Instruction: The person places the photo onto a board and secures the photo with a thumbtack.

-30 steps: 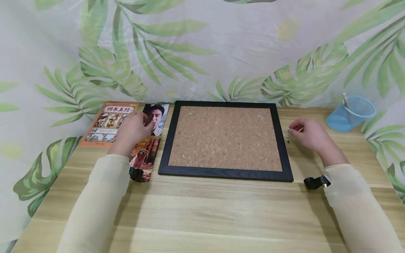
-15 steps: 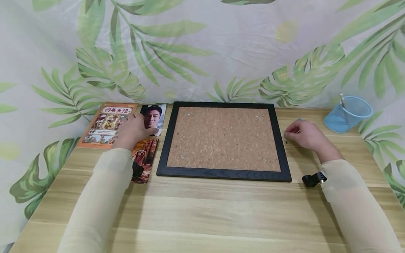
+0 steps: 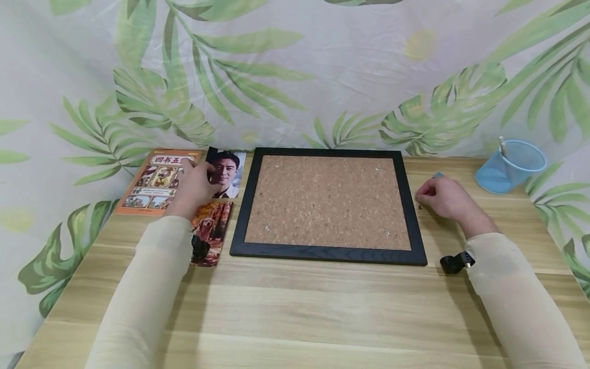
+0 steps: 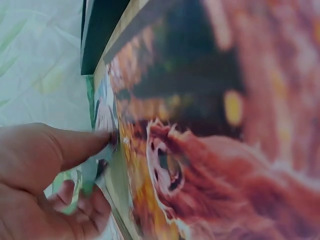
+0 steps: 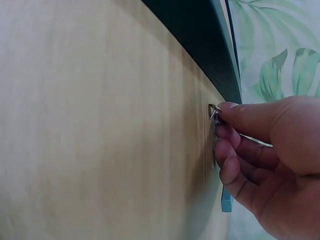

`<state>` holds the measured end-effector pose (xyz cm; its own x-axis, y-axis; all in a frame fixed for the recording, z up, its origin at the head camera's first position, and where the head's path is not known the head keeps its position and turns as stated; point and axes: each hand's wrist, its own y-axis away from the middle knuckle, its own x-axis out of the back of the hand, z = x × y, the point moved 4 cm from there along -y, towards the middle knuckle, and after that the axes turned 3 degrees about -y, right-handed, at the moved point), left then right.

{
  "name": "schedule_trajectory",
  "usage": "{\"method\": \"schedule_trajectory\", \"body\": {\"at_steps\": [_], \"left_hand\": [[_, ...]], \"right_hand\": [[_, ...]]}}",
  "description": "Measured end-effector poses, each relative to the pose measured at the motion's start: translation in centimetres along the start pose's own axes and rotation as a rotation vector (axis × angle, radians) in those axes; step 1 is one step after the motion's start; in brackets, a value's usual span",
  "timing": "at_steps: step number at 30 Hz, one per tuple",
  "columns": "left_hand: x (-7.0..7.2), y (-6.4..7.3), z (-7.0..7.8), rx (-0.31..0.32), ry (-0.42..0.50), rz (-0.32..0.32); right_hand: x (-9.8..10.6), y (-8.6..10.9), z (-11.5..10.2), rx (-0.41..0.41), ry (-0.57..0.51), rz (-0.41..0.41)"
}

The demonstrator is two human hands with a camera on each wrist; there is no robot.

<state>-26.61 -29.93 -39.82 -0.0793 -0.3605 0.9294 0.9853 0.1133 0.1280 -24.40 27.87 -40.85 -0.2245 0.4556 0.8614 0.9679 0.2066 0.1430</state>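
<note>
Left hand (image 3: 195, 185) rests on the portrait photo (image 3: 227, 174), thumb tip (image 4: 100, 139) pressed at its edge, other fingers curled under it; the photo lies on the wooden table (image 3: 295, 307) between the orange booklet (image 3: 159, 180) and the black-framed cork board (image 3: 328, 204), with a dog photo (image 3: 209, 230) just below. Right hand (image 3: 444, 197), right of the board's frame, pinches 1 metal thumbtack (image 5: 214, 111) between thumb and forefinger, close above the tabletop. A blue mesh cup (image 3: 510, 165) stands at far right.

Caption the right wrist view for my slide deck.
Right hand pinches a thumbtack on the wooden table beside the cork board's black frame.
</note>
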Motion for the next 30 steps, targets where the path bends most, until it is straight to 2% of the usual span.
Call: {"method": "schedule_trajectory", "body": {"at_steps": [5, 12, 15, 20, 26, 30], "left_hand": [[0.4, 0.1, -0.4, -0.059, 0.103, 0.027], [1.0, 0.5, -0.9, -0.048, 0.161, 0.006], [1.2, 0.8, -1.0, -0.066, 0.167, 0.013], [1.5, 2.0, -1.4, -0.096, 0.235, 0.018], [2.1, 3.7, -1.9, -0.085, 0.318, 0.050], [2.1, 4.7, -1.8, -0.103, 0.394, 0.033]], "right_hand": [[-0.2, -0.1, -0.2, 0.010, 0.008, 0.014], [0.0, 0.2, -0.4, 0.017, 0.022, 0.013], [0.1, 0.3, -0.3, 0.020, 0.030, 0.015], [-0.1, 0.3, -0.1, 0.031, 0.031, 0.011], [0.1, 0.7, 0.1, 0.027, 0.001, 0.033], [0.2, 1.1, 0.2, 0.011, -0.014, 0.054]]}}
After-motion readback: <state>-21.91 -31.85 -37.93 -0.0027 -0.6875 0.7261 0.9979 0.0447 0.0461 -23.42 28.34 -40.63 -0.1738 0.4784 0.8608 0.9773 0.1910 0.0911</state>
